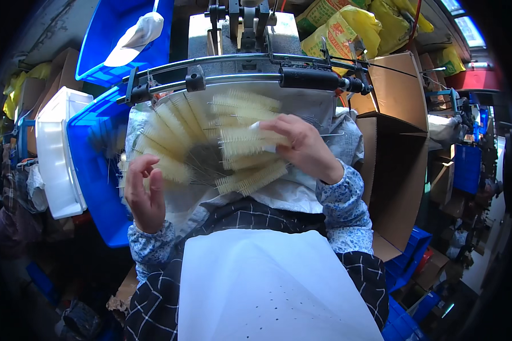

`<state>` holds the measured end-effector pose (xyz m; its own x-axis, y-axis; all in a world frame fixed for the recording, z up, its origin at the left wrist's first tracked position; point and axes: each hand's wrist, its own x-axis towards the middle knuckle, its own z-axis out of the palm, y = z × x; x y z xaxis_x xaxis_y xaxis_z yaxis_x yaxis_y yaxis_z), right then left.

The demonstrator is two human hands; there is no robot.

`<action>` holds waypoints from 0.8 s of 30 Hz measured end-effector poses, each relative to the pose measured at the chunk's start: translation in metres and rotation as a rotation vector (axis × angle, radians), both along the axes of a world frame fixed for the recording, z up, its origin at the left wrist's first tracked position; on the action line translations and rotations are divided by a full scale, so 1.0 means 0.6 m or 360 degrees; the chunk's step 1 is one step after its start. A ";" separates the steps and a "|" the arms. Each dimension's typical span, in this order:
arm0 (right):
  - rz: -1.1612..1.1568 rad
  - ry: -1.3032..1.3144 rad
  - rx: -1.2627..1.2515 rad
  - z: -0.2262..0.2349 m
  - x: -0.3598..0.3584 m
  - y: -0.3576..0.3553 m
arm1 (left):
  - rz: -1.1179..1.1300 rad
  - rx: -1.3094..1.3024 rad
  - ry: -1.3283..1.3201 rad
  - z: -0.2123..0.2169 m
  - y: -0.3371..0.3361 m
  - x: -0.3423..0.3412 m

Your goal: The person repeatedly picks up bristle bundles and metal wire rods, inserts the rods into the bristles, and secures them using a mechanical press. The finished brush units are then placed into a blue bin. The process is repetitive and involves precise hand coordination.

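Observation:
Several cream-bristled tube brushes (173, 128) with thin wire stems lie fanned out on a pale cloth over my lap. My right hand (307, 148), with white wraps on its fingertips, closes on a tube brush (242, 142) at the right side of the fan. A thin wire sticks out to the right behind that hand. My left hand (145, 193) is beside the left end of the fan, fingers curled loosely and thumb apart, with nothing visible in it. The lower ends of some wire stems are blurred.
A machine with a metal rod (233, 79) crosses just beyond the brushes. Blue bins (99, 187) and a white tub (62, 153) stand at the left. An open cardboard box (401, 187) is at my right. Yellow bags (347, 31) lie at the back right.

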<state>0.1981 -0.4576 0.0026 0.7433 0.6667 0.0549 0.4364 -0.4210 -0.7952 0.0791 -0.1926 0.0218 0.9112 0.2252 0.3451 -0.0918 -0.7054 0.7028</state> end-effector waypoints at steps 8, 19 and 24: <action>-0.0818 -0.1133 -0.0573 -0.124 0.270 -0.046 | 0.0331 0.0219 0.0593 -0.021 0.065 -0.029; -0.0770 -0.1014 -0.0543 -0.136 0.297 -0.041 | 0.0241 0.0436 0.0443 -0.006 0.052 -0.008; -0.0718 -0.0954 -0.0524 -0.139 0.300 -0.040 | 0.0147 0.0448 0.0565 -0.016 0.044 -0.004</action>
